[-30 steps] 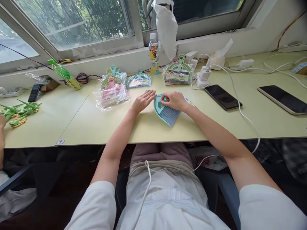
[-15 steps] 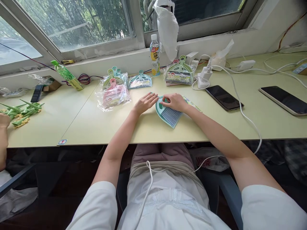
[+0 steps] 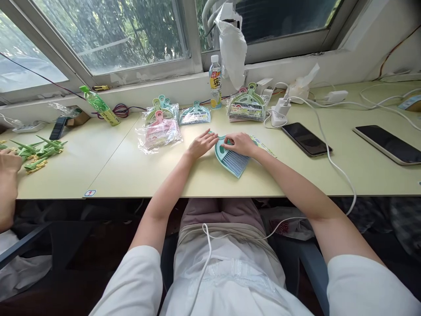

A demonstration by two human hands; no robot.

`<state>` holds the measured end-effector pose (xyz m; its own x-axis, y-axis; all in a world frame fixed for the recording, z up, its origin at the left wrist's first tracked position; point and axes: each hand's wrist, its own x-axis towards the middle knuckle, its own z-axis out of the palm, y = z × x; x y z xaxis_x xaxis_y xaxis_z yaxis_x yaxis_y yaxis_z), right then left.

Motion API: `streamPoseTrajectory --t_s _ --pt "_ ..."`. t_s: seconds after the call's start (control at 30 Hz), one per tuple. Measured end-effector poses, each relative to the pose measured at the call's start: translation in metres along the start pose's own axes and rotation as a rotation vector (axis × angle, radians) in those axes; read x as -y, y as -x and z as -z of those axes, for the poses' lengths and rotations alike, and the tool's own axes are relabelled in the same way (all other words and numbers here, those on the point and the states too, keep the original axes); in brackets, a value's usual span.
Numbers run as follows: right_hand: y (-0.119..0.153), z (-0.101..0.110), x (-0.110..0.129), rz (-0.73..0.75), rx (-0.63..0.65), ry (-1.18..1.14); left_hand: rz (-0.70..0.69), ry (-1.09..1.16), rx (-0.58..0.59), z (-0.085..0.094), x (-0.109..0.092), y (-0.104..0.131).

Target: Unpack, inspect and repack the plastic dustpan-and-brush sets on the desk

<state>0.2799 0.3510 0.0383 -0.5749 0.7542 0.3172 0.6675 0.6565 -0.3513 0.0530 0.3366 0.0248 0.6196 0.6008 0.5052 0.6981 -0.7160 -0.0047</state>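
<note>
Teal dustpan (image 3: 219, 153) and brush (image 3: 236, 163) lie flat, seemingly steadied by the outstretched left hand (image 3: 202, 145) and loosely curled right hand (image 3: 241, 144), though whether either grips I cannot tell.

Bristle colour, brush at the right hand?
The bristles are bluish grey; best seen in the head view.

Teal dustpan (image 3: 219, 156), slantwise on the pale-yellow tabletop (image 3: 131, 171), and there's the blue-grey-bristled brush (image 3: 236, 162) lying in it, bristles pointing near-right!
</note>
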Motion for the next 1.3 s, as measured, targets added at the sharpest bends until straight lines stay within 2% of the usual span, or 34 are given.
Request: streamPoseTrajectory --t_s 0.07,0.13,0.2,0.23,0.3,0.37,0.43,0.53,0.63,0.73,0.87,0.97,1.13,1.3 --pt "0.0 0.003 0.001 -0.029 -0.028 -0.037 0.079 0.03 -0.087 0.004 -0.004 -0.003" --pt "-0.001 0.008 0.003 -0.083 -0.088 -0.088 0.216 0.079 -0.231 0.009 -0.008 -0.007" --pt "-0.001 0.014 0.007 -0.137 -0.178 -0.136 0.358 0.199 -0.346 0.013 -0.015 -0.014" --pt "-0.001 0.017 0.009 -0.161 -0.231 -0.15 0.414 0.309 -0.365 0.013 -0.019 -0.017" --pt "0.001 0.022 0.012 -0.204 -0.334 -0.15 0.478 0.624 -0.292 0.01 -0.031 -0.024" --pt "0.002 0.026 0.014 -0.236 -0.41 -0.123 0.513 0.96 -0.152 0.003 -0.045 -0.03" --pt "0.003 0.029 0.014 -0.237 -0.437 -0.098 0.559 1.152 -0.104 -0.005 -0.057 -0.033" --pt "0.002 0.035 0.007 -0.243 -0.459 -0.087 0.653 1.225 -0.189 -0.011 -0.06 -0.033" --pt "-0.001 0.044 -0.015 -0.33 -0.476 -0.069 0.758 1.21 -0.28 -0.009 -0.045 -0.029" --pt "-0.004 0.046 -0.045 -0.374 -0.376 -0.024 0.866 1.212 -0.298 -0.006 -0.028 -0.023" --pt "-0.004 0.037 -0.079 -0.298 0.0 0.02 0.923 1.228 -0.345 -0.009 -0.02 -0.02" --pt "-0.005 0.033 -0.09 -0.245 0.174 -0.001 0.93 1.217 -0.381 -0.012 -0.021 -0.019" --pt "-0.006 0.038 -0.092 -0.3 0.312 -0.066 0.939 1.189 -0.411 -0.014 -0.02 -0.019" --pt "-0.005 0.046 -0.094 -0.436 0.31 0.037 0.978 1.177 -0.409 -0.013 -0.02 -0.02"
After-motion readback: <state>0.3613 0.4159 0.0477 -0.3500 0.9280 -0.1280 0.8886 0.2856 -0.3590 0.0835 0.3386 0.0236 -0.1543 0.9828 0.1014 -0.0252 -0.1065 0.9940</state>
